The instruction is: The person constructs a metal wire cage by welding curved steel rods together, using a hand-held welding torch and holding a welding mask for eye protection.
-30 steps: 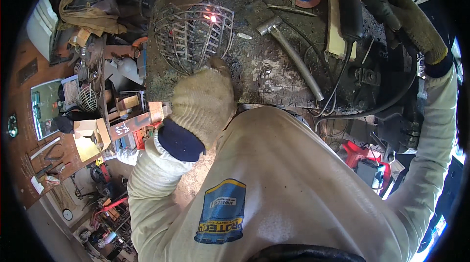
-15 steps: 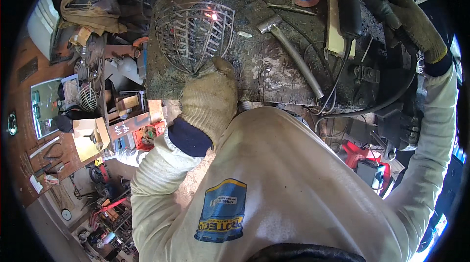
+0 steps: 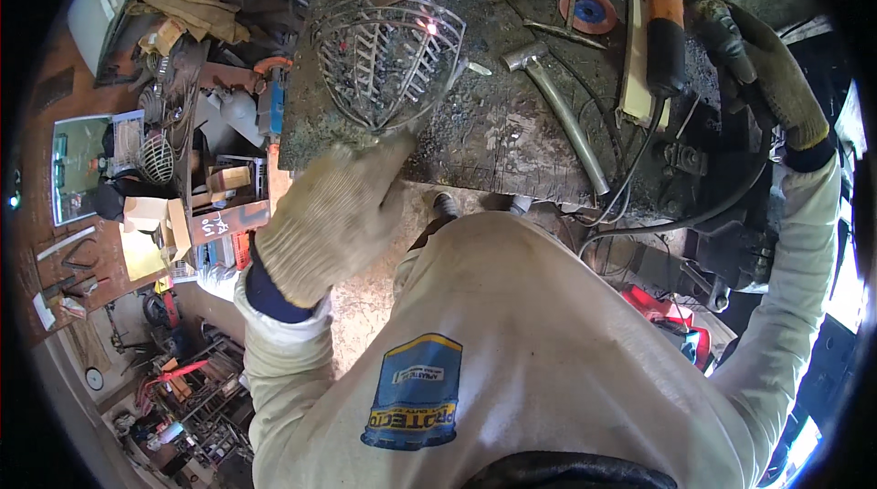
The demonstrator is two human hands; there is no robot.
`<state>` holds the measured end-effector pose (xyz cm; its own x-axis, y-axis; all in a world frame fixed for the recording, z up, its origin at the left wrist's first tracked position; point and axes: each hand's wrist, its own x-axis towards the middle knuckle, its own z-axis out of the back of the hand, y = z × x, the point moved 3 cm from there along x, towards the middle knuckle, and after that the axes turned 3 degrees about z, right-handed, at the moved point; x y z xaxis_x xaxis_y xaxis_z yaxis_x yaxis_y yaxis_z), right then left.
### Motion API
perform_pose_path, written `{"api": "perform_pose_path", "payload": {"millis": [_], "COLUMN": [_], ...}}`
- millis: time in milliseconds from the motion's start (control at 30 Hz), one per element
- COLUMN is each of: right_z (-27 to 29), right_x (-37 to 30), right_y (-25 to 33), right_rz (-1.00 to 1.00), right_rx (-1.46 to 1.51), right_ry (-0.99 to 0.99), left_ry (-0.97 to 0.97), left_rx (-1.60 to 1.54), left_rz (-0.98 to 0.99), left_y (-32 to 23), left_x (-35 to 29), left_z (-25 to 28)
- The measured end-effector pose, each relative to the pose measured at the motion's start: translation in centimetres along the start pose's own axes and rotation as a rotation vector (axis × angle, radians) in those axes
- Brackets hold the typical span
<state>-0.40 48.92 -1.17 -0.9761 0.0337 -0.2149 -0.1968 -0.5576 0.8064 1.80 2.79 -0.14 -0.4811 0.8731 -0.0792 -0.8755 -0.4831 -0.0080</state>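
A cage-like metal basket of thin bars (image 3: pixel 370 64) lies at the left of the dark workbench, with a bright glowing spot on its upper right rim. My left hand (image 3: pixel 333 215), in a beige knit glove, hovers at the bench's front edge just below the basket's narrow end. Its fingers stretch toward the basket and look apart from it, with the thumb spread away. At the far right, my gloved right hand (image 3: pixel 776 78) is closed around a dark tool handle (image 3: pixel 726 37); a thick black cable (image 3: pixel 722 215) runs near that hand. The tool's tip is not visible.
A steel hammer (image 3: pixel 562 114) lies mid-bench. Right of it are an orange and black power tool (image 3: pixel 665 37) with a cord and a long pale bar (image 3: pixel 633 50). A red and blue disc (image 3: pixel 589 11) lies farther back. Cluttered shelving (image 3: pixel 215 219) stands left.
My left hand has come off the basket's narrow end and moved down and left, its fingers straightening. The right hand keeps its hold. The whole view has shifted slightly.
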Motion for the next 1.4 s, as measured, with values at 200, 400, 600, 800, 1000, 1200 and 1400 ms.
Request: {"api": "perform_pose_path", "payload": {"millis": [200, 400, 600, 800, 1000, 1200, 1400], "right_z": [-2.3, -6.5, -20.2, -35.1, -45.4, -49.1, -50.3], "right_x": [-4.2, -7.6, -9.6, -8.4, -5.0, -4.6, -5.0], "right_y": [4.9, 7.9, 17.4, 23.8, 27.0, 27.9, 29.2], "right_rz": [0.014, 0.079, 0.093, 0.14, 0.257, 0.26, 0.293], "right_rx": [0.244, 0.556, 0.58, 0.631, 0.413, 0.17, 0.077], "right_ry": [-0.113, -0.22, -0.561, -0.545, -0.512, -0.507, -0.354], "left_ry": [0.113, 0.294, 0.018, -0.041, -0.287, -0.417, -0.281], "left_rx": [-0.615, -1.068, -1.099, -1.072, -1.006, -1.009, -1.365], "left_rz": [0.221, 0.477, 0.065, -0.12, -0.135, 0.05, 0.165], "left_y": [2.2, 3.9, 7.5, 9.2, 10.9, 12.2, 11.9], "left_x": [-4.2, -6.9, -11.9, -12.5, -15.8, -18.7, -21.1], "left_z": [-1.8, -4.3, -9.9, -9.8, -13.4, -18.0, -19.3]}}
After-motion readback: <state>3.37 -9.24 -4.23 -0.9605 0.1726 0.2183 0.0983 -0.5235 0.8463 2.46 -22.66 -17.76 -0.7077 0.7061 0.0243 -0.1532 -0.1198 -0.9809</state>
